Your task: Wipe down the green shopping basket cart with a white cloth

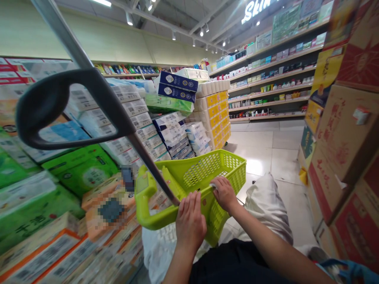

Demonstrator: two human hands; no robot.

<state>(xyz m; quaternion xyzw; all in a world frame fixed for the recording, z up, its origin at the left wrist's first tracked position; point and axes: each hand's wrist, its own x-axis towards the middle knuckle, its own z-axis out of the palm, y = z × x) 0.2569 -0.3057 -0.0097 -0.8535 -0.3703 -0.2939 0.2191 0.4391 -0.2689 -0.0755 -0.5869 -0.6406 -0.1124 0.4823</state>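
A lime-green plastic shopping basket (207,167) with slotted walls is tilted in front of my body. My left hand (191,223) is closed over its near rim, fingers together, beside the lower end of a metal pole (151,163). That pole slants up to the left and carries a dark grey loop handle (59,112). Farther along the same rim, my right hand (224,193) is closed, pressing a small white piece, like a tissue or cloth (213,185), against the basket. The fingertips of the right hand are partly hidden.
Stacked tissue packs (137,122) and green packages (79,169) crowd the left. Cardboard boxes (340,142) are piled on the right. Shelves (272,88) of small products line the back beyond a tiled floor (257,148). Pale trousers (268,207) show beside the basket.
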